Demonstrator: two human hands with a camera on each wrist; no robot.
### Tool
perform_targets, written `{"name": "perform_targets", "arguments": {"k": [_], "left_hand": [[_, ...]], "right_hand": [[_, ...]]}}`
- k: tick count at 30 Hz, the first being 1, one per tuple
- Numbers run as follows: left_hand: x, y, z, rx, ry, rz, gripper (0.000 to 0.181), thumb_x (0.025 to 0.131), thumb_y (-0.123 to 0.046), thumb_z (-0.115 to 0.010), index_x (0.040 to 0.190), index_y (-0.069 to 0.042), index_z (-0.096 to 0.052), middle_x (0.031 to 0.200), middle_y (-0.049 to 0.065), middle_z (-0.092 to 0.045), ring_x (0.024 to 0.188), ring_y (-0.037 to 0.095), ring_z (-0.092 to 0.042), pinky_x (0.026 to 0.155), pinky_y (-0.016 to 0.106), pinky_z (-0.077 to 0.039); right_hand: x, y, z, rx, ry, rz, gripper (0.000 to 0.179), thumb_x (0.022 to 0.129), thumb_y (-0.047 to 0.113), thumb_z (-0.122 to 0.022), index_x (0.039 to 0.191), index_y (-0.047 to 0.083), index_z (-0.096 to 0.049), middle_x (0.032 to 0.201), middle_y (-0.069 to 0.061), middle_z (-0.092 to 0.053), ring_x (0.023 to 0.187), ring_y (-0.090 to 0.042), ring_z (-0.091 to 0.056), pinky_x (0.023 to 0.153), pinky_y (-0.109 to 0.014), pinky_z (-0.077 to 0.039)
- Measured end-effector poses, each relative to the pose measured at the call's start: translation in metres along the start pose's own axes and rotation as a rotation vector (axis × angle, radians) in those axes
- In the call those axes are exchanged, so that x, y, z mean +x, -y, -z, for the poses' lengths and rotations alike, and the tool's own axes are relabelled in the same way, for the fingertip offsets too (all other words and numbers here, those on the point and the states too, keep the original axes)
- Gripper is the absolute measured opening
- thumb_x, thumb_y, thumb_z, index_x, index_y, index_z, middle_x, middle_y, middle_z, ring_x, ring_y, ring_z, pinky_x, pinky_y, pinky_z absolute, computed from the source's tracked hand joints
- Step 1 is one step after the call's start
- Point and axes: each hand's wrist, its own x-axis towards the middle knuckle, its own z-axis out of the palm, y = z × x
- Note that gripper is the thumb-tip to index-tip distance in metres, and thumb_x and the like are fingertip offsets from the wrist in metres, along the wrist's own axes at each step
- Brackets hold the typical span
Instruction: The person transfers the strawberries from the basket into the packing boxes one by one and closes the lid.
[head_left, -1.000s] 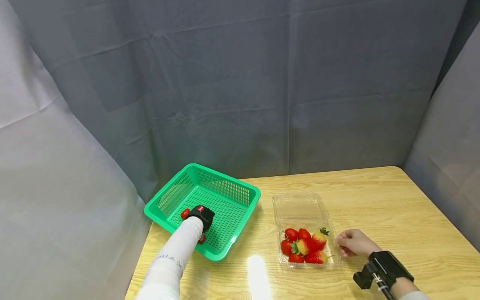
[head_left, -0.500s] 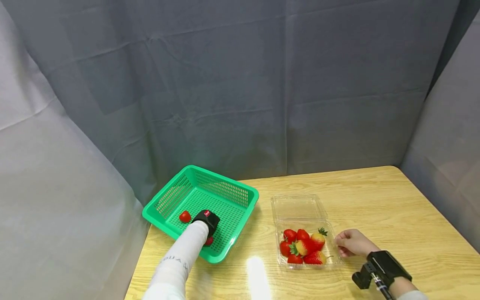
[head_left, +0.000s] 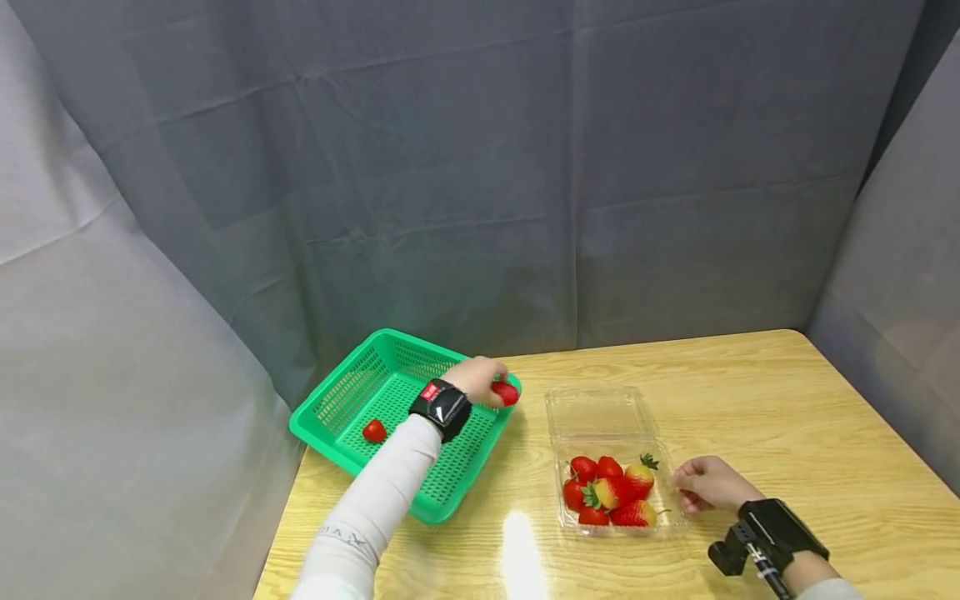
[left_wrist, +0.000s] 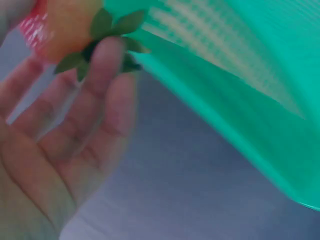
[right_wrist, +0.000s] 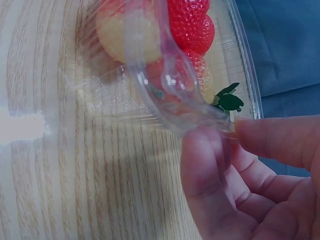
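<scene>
In the head view my left hand point(head_left: 476, 380) holds a strawberry point(head_left: 506, 393) over the right rim of the green basket point(head_left: 453, 502). The left wrist view shows that strawberry point(left_wrist: 70, 27) with green leaves, fingers curled round it. One more strawberry point(head_left: 374, 431) lies on the basket's floor. On the right stands a clear plastic box point(head_left: 675, 522) with its lid point(head_left: 596, 414) folded back and several strawberries point(head_left: 609, 493) inside. My right hand point(head_left: 714, 484) pinches the box's right edge between thumb and forefinger, as the right wrist view point(right_wrist: 250, 185) shows up close.
Wooden table point(head_left: 810, 417) carries the basket at left and the box right of centre. A grey cloth point(head_left: 450, 183) hangs behind, with paler cloth panels point(head_left: 135, 375) along both sides.
My left hand has risen from inside the basket and moved right and away from me, bringing a strawberry to the rim. The right hand still pinches the box edge.
</scene>
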Motion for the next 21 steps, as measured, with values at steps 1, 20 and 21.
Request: {"name": "perform_targets", "arguments": {"k": [1,20,21], "left_hand": [[0.007,-0.015,-0.001,0.016,-0.012,-0.066,0.027,0.073,-0.024,-0.075,0.095,-0.012,-0.064,0.083,-0.002,-0.059,0.071,0.011,-0.05,0.064,0.021,-0.041],[0.046,-0.16,-0.134,0.33,-0.122,-0.228,0.037,0.073,-0.047,-0.072,0.107,-0.036,-0.063,0.09,-0.013,-0.055,0.076,0.004,-0.057,0.057,0.019,-0.045],[0.046,-0.16,-0.134,0.315,-0.124,-0.232,0.04,0.073,-0.047,-0.072,0.11,-0.036,-0.062,0.091,-0.013,-0.055,0.075,0.004,-0.057,0.056,0.018,-0.045]], "right_hand": [[0.0,0.0,0.0,0.003,0.0,-0.002,0.015,0.093,0.002,-0.045,0.093,-0.013,-0.05,0.065,-0.008,-0.053,0.056,-0.014,-0.055,0.054,-0.028,-0.05],[0.004,0.0,-0.002,0.014,-0.011,0.0,0.015,0.093,0.002,-0.045,0.091,-0.011,-0.05,0.066,-0.008,-0.052,0.056,-0.014,-0.054,0.054,-0.028,-0.05],[0.003,-0.001,-0.001,0.016,-0.014,-0.004,0.015,0.093,0.002,-0.045,0.09,-0.011,-0.051,0.066,-0.008,-0.052,0.056,-0.014,-0.054,0.054,-0.028,-0.05]]}}
